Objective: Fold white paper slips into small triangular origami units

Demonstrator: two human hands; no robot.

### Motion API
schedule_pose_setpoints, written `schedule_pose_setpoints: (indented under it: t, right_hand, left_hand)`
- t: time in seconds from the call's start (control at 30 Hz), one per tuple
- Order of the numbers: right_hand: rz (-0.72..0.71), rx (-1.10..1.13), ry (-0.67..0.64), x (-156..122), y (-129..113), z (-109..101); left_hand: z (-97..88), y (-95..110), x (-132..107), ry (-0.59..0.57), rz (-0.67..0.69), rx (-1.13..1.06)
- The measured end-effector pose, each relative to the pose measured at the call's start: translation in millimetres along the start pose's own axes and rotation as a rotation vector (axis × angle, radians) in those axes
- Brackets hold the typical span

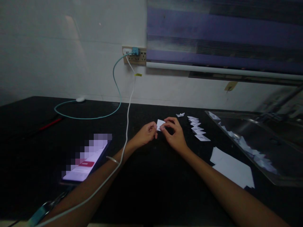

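Observation:
A small folded piece of white paper (160,123) is held up between both hands, above the black countertop (151,176). My left hand (147,132) pinches its left edge between thumb and fingers. On the other side, my right hand (174,132) grips the right edge with thumb and forefinger. Just beyond the right hand sits a single folded paper boat (180,115). To its right, several more paper boats (199,129) lie in a slanting row.
A stack of white paper sheets (233,167) lies right of my right forearm. More folded papers line the rim of a metal sink (270,126). At left lies a lit phone (87,160). A white cable (128,123) runs from the wall socket (142,56) across my left forearm.

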State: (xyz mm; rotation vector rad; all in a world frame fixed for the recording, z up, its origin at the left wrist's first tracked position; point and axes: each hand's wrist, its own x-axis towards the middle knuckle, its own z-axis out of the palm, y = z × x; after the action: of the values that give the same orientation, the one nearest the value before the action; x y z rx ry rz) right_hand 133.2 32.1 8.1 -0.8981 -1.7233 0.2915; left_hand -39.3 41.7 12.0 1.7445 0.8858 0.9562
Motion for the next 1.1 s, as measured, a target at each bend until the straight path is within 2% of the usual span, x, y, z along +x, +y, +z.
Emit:
schedule_pose_setpoints:
  t: [0.23, 0.33, 0.47, 0.63, 0.9, 1.1]
  right_hand:
    - [0.117, 0.177, -0.04, 1, 9, 3]
    - [0.16, 0.261, -0.041, 1, 10, 4]
    - [0.254, 0.345, -0.025, 1, 13, 5]
    - [0.293, 0.379, -0.01, 2, 13, 6]
    - [0.524, 0.589, 0.003, 2, 11, 8]
    - [0.603, 0.71, 0.048, 2, 11, 11]
  left_hand:
    - [0.9, -9, 1, -0.084, 0.09, 0.094]
    - [1.7, -9, 1, -0.083, 0.104, 0.093]
    - [2.7, -4, 0, -0.061, 0.097, 0.088]
    - [3.0, -2, -1, -0.066, 0.088, 0.081]
    - [4.0, -2, -1, -0.061, 0.072, 0.062]
    - [3.6, 0, -1, -0.085, 0.058, 0.054]
